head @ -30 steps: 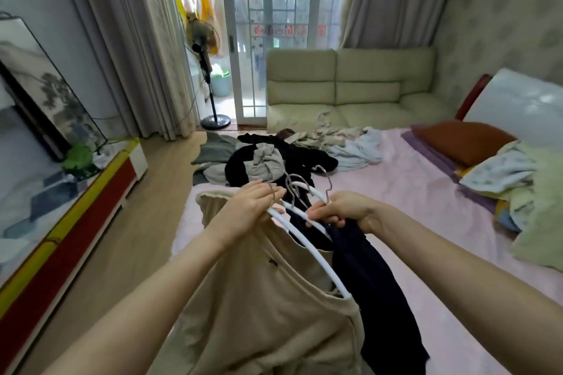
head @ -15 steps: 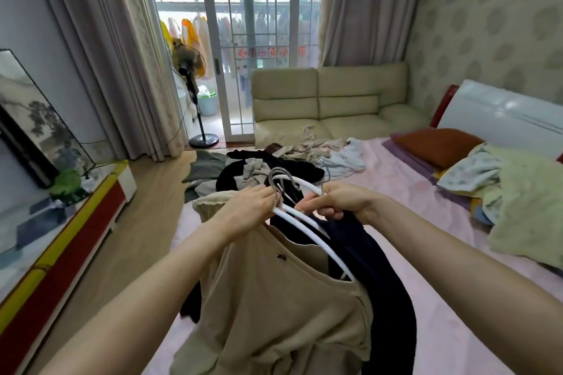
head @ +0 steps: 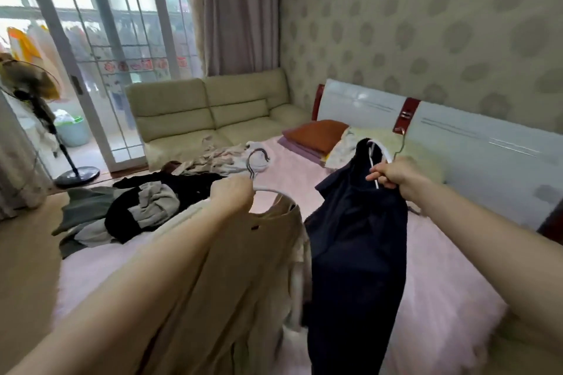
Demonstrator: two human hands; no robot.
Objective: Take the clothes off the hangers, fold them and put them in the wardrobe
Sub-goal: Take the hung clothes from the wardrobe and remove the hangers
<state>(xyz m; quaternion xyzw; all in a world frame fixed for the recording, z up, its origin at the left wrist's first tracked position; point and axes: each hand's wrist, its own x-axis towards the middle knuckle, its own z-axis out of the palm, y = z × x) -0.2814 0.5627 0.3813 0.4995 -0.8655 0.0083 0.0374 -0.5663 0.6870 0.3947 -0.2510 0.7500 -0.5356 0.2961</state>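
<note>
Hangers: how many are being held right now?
2: one in the left hand under the beige top, one in the right hand carrying the navy garment. More may be hidden.

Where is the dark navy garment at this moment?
In the head view the dark navy garment hangs right of centre on a white hanger held by the right hand, above the pink bed, beside the beige garment.
</note>
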